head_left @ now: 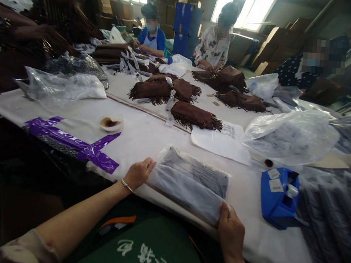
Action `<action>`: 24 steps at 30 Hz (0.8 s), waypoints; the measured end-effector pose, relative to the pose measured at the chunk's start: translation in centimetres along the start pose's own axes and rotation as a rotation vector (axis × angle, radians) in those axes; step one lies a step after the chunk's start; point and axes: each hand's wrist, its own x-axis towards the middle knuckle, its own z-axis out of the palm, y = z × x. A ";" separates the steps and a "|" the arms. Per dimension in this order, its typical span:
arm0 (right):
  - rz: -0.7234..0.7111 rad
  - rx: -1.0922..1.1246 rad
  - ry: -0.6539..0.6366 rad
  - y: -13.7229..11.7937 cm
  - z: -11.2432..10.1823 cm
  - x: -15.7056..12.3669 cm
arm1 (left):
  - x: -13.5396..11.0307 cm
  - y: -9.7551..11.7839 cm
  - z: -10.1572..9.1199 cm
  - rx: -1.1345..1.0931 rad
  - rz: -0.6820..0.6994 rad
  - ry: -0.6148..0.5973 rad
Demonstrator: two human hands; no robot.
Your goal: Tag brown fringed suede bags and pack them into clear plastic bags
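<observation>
A clear plastic bag lies on the white-covered table just in front of me, with a flat, grey-white wrapped item inside. My left hand, with a thin metal bracelet at the wrist, holds the bag's left edge. My right hand grips its lower right corner. The item's exact form is hidden by the wrapping. Beyond the bag lie brown suede fringed bags, which neither hand touches.
A blue tape dispenser stands to the right, beside a stack of wrapped grey packages. Purple-taped packaging, a small stained dish, loose plastic bags and a barcode sheet lie about. Several co-workers sit across the table.
</observation>
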 end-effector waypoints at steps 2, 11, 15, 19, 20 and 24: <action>-0.015 -0.067 0.025 0.1 0.2 0.0 | 0.7 0.3 -1.6 0.032 0.053 0.089; -0.031 -0.132 0.041 -0.1 0.4 0.2 | 3.4 11.7 -0.3 -0.073 0.688 -0.188; -0.025 -0.125 0.032 -0.4 0.3 0.3 | 4.4 11.7 3.0 -0.213 0.713 -0.349; -0.020 -0.101 0.019 -0.5 0.2 0.5 | 4.8 9.7 3.5 -0.503 0.784 -0.403; -0.019 -0.092 0.016 -0.5 0.1 0.5 | 4.7 9.4 3.4 -0.550 0.780 -0.419; -0.003 -0.006 -0.008 -0.7 -0.3 0.5 | 4.2 9.4 3.7 -0.501 0.677 -0.390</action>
